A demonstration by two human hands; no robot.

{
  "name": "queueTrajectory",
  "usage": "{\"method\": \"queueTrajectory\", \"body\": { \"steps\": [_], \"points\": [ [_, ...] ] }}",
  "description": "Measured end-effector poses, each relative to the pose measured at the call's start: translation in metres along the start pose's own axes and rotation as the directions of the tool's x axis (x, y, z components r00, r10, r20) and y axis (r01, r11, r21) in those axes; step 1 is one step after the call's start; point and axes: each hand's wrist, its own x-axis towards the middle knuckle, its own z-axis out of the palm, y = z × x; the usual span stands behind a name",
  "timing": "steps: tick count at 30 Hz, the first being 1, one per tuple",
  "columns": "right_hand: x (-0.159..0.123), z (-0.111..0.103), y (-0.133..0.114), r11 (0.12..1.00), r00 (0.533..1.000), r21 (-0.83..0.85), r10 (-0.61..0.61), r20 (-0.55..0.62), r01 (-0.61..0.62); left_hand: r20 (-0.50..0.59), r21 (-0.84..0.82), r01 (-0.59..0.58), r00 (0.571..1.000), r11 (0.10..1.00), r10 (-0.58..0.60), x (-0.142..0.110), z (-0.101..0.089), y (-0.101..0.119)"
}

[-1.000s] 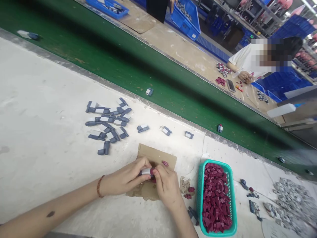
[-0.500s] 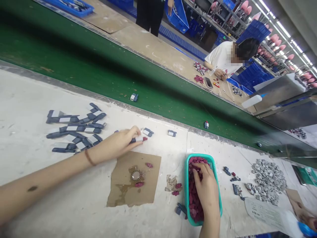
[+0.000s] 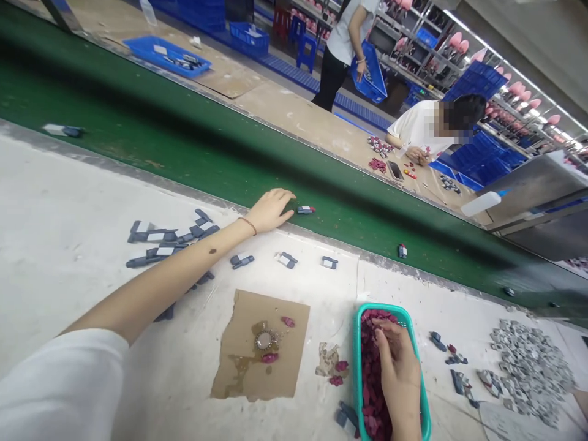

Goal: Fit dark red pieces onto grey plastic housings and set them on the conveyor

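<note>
Head view: a white table (image 3: 64,257) runs beside a green belt (image 3: 184,147). On the table sit a green basket (image 3: 425,404) of red bits (image 3: 370,392) and a brown card (image 3: 287,367). The right hand (image 3: 400,367) dips into the basket, fingers bent; I can't tell if it grips a bit. The left hand (image 3: 271,210) is open over the belt, just beside a little blue part (image 3: 305,210) with a red tip.

Site observed from my remote station: a factory assembly floor, shown by the green conveyor belt (image 3: 215,168), a worker in a white shirt (image 3: 420,128) seated across it, stacked blue crates (image 3: 480,156), and loaded metal racks (image 3: 432,58) behind.
</note>
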Motion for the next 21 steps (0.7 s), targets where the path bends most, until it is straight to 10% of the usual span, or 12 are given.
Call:
{"method": "queueTrajectory", "body": {
  "steps": [5,14,17,21],
  "points": [
    [-0.02,0.018,-0.029,0.957,0.998,0.289,0.039,-0.04,-0.025,0.019,-0.106,0.086,0.996,0.991,-0.085,-0.006,-0.007,-0.017],
    [-0.028,0.089,-0.06,0.891,0.938,0.453,-0.129,0.321,-0.033,0.066,-0.524,0.287,0.952,0.802,-0.297,-0.047,-0.02,0.026],
    [-0.029,0.105,-0.056,0.907,0.934,0.414,-0.08,0.348,-0.076,0.237,-0.697,0.388,0.919,0.604,-0.316,-0.089,-0.03,0.051],
    [-0.029,0.117,-0.056,0.921,0.922,0.389,-0.165,0.351,0.017,0.542,-0.806,0.586,0.788,0.085,-0.291,-0.145,-0.042,0.074]
  ]
}}
